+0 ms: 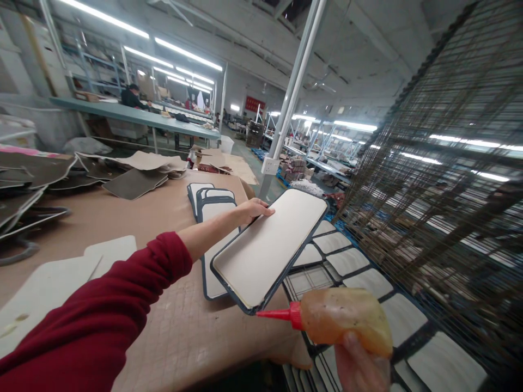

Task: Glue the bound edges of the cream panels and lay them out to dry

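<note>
My left hand (254, 209), at the end of a red sleeve, grips the far edge of a flat cream panel with a dark rim (269, 250) and holds it tilted above the table's right edge. My right hand (362, 365), low at the right, is closed round an amber squeeze bottle (347, 321) whose red nozzle (275, 314) points left at the panel's near corner. More rimmed panels (212, 204) lie stacked on the brown table (134, 218) beyond my left hand.
A wire rack (359, 283) to the right carries several cream panels laid flat. Taller wire shelving (449, 163) rises behind it. Dark cut pieces (36, 174) and cardboard (151, 160) pile up at the table's far left. A person (131, 97) works at a distant bench.
</note>
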Available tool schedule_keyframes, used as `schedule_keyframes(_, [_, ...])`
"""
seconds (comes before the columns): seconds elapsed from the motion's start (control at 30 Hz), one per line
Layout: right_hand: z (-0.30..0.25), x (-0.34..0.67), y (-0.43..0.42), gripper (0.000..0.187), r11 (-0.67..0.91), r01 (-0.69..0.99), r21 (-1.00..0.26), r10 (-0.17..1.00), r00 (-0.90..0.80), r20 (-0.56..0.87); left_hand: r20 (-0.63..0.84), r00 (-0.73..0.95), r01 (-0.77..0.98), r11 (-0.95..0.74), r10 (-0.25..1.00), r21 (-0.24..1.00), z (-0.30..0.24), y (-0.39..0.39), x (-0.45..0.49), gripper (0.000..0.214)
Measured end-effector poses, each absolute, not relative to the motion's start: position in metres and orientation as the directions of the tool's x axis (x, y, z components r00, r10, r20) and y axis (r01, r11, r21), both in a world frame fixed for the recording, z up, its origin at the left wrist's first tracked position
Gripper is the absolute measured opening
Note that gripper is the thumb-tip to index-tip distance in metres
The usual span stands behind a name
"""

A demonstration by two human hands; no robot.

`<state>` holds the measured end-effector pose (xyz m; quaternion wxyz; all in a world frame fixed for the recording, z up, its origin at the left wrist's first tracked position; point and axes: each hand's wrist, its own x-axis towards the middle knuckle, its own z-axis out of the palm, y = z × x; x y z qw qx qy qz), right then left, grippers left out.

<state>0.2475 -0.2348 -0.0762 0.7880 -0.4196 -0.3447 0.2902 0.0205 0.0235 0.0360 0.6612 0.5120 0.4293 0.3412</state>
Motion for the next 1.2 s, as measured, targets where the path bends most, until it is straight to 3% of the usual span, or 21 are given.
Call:
schedule_keyframes(0.1, [-0.074, 0.251, -0.232, 0.063, 0.463, -0.323, -0.825, 0.759, 0.625, 0.182, -0.159, 0.412, -0.023, 0.184, 0.897, 0.983, 0.034, 0.016, 0.02, 0.03])
schedule_keyframes(0.27, [-0.021, 0.265, -0.217, 0.049, 0.639, -0.328, -0.695, 0.548, 0.829, 0.112, 0.005, 0.557, -0.029, 0.014, 0.831, 0.999, 0.024, -0.017, 0.004, 0.05])
schedule_keyframes(0.37, [0.006, 0.285, -0.219, 0.06, 0.696, -0.232, -0.679, 0.466, 0.866, 0.182, 0.003, 0.606, 0.024, -0.022, 0.796, 0.999, 0.02, -0.035, -0.01, 0.051])
schedule_keyframes(0.53, [0.027, 0.316, -0.229, 0.067, 0.758, 0.025, -0.652, 0.341, 0.837, 0.428, -0.036, 0.626, 0.098, -0.033, 0.779, 0.995, 0.027, -0.056, -0.02, 0.051])
schedule_keyframes(0.83, [0.018, 0.339, -0.234, 0.065, 0.708, 0.06, -0.704, 0.367, 0.82, 0.439, -0.076, 0.585, 0.146, -0.013, 0.808, 0.989, 0.032, -0.07, -0.024, 0.053])
schedule_keyframes(1.03, [0.0, 0.336, -0.238, 0.061, 0.671, 0.002, -0.741, 0.436, 0.807, 0.397, -0.061, 0.68, 0.087, 0.002, 0.731, 0.996, 0.026, -0.064, -0.023, 0.055])
schedule_keyframes(1.2, [-0.011, 0.318, -0.235, 0.049, 0.7, -0.005, -0.714, 0.422, 0.81, 0.408, -0.042, 0.639, 0.001, 0.055, 0.768, 0.999, 0.017, -0.06, 0.0, 0.061])
